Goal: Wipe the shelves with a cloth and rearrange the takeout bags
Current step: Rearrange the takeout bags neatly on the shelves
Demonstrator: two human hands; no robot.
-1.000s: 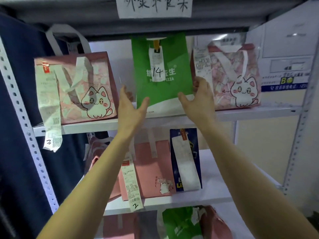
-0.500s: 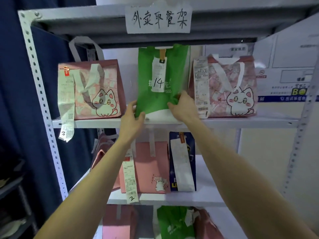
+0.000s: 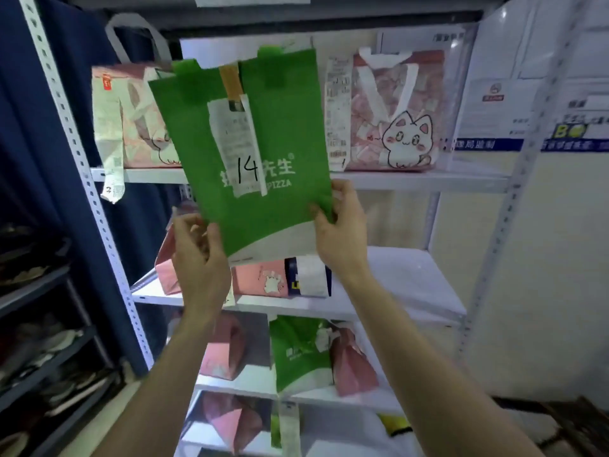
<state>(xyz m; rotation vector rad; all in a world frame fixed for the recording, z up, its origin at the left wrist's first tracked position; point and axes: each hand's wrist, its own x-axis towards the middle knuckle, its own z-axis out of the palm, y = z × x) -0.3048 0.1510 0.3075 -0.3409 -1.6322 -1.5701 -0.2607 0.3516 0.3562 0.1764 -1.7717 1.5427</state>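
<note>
- Left hand (image 3: 201,255) grips the green bag (image 3: 253,179) at its lower left edge, frame centre.
- Right hand (image 3: 341,232) pinches its lower right edge.
- Bag tilted.

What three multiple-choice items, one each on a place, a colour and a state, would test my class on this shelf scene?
1. Where does the right-hand cat bag stand?
A. on the floor
B. on the upper shelf
C. in a drawer

2. What colour is the bag marked 14?
A. blue
B. pink
C. green

3. How is that bag held?
A. in the air, tilted, with the left hand and the right hand at its lower corners
B. standing untouched on a shelf
C. hanging from a hook

Answers:
1 B: its base rests on the shelf board.
2 C: green fabric surrounds the receipt.
3 A: both hands pinch it in front of the shelves.
</note>
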